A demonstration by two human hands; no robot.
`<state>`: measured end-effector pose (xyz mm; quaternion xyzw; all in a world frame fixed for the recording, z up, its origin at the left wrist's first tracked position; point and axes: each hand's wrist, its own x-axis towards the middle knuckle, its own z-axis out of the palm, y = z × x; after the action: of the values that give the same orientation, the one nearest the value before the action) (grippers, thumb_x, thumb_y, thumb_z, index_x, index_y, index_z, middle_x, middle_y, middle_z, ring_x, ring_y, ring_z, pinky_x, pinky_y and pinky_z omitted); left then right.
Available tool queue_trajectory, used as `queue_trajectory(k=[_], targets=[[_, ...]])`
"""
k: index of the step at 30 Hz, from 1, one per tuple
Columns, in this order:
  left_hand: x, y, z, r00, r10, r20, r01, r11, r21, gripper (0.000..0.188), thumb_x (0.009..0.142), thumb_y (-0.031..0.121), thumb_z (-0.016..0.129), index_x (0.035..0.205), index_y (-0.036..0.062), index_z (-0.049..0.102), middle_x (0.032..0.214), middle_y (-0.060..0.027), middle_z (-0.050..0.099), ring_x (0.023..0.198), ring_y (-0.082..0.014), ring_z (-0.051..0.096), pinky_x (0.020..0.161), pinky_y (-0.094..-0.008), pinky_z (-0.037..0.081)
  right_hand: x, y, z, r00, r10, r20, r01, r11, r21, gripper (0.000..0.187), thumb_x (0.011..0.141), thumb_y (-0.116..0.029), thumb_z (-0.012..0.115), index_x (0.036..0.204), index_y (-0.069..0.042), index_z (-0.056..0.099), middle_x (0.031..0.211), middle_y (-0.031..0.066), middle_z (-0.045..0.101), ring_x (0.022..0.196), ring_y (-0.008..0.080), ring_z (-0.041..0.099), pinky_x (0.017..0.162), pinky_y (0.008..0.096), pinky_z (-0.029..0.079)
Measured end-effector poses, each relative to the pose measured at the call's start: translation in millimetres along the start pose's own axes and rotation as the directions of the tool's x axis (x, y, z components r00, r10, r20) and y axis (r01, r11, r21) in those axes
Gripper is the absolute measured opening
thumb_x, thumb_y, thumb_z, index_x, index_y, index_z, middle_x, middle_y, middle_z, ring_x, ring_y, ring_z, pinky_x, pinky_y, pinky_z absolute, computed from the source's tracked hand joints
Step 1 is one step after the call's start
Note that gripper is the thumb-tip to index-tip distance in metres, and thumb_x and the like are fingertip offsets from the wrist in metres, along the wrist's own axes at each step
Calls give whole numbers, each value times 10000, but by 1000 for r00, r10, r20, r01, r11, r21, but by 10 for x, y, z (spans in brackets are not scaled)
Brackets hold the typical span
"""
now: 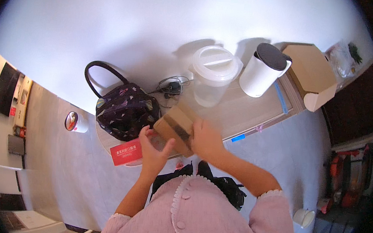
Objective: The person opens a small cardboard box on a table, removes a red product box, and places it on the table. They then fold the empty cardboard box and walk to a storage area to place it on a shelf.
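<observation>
A small brown cardboard box [175, 123] is held tilted over the front edge of the wooden tabletop [230, 113]. My right hand [208, 140] grips it by its right side, slightly blurred. Close to the box's lower left, my left hand [154, 152] is open, thumb and fingers spread. Whether its fingertips touch the box I cannot tell. A dark opening or patch shows on the side of the box facing my hands. Just left of my left hand lies a red box [125, 152] at the table's edge, beside a dark patterned handbag [127, 112].
Along the wall stand a clear lidded pitcher [211, 81] and a white kettle [259, 76] with a black lid. Dark cables [171, 89] lie behind the box. An opened cardboard carton [310, 69] and a plastic bag [342, 61] sit farther right. A waste bin [78, 122] stands at left.
</observation>
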<state>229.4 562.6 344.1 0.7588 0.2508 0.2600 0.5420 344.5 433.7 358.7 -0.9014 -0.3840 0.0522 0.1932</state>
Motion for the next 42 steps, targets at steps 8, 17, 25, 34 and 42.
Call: queue_trajectory(k=[8, 17, 25, 34, 42], targets=[[21, -263, 96, 997, 54, -51, -39, 966, 257, 815, 633, -50, 599, 1348, 49, 220, 1197, -194, 437, 1103, -301, 452, 934, -353, 362, -473, -167, 85, 976, -101, 191, 25, 931, 364, 531, 795, -367, 577, 1113, 19, 399, 971, 223, 522, 788, 377, 583, 723, 430, 474], [-114, -25, 91, 958, 196, 211, -234, 956, 176, 630, 695, -52, 517, 1294, -5, 329, 1274, -225, 417, 1184, -346, 413, 985, -360, 317, -259, 189, -147, 973, -122, 198, -35, 768, 640, 649, 779, -390, 610, 1244, -21, 349, 1005, 243, 564, 870, 346, 582, 752, 386, 462], [9, -29, 378, 912, 184, 366, -298, 912, 283, 470, 797, 63, 543, 1239, 11, 394, 1225, -239, 434, 1101, -401, 449, 939, -400, 364, -370, 357, 154, 993, 10, 116, -70, 847, 526, 550, 783, -278, 597, 1201, 23, 406, 832, 218, 595, 752, 348, 592, 664, 396, 471], [261, -346, 410, 794, 232, 562, -531, 715, 455, 297, 839, 96, 479, 1116, -10, 481, 1155, -221, 483, 1027, -406, 484, 871, -407, 408, -358, 243, 408, 966, 143, 213, -231, 848, 477, 551, 804, -382, 545, 1155, 28, 434, 882, 255, 591, 803, 406, 583, 700, 448, 464], [493, -241, 404, 728, -2, 686, -499, 685, 531, 198, 806, 81, 489, 983, -2, 522, 1009, -182, 554, 908, -372, 540, 748, -414, 448, -267, 301, 616, 923, 194, 332, -380, 593, 709, 606, 802, -450, 526, 1170, 23, 440, 991, 292, 565, 946, 414, 553, 804, 434, 439]])
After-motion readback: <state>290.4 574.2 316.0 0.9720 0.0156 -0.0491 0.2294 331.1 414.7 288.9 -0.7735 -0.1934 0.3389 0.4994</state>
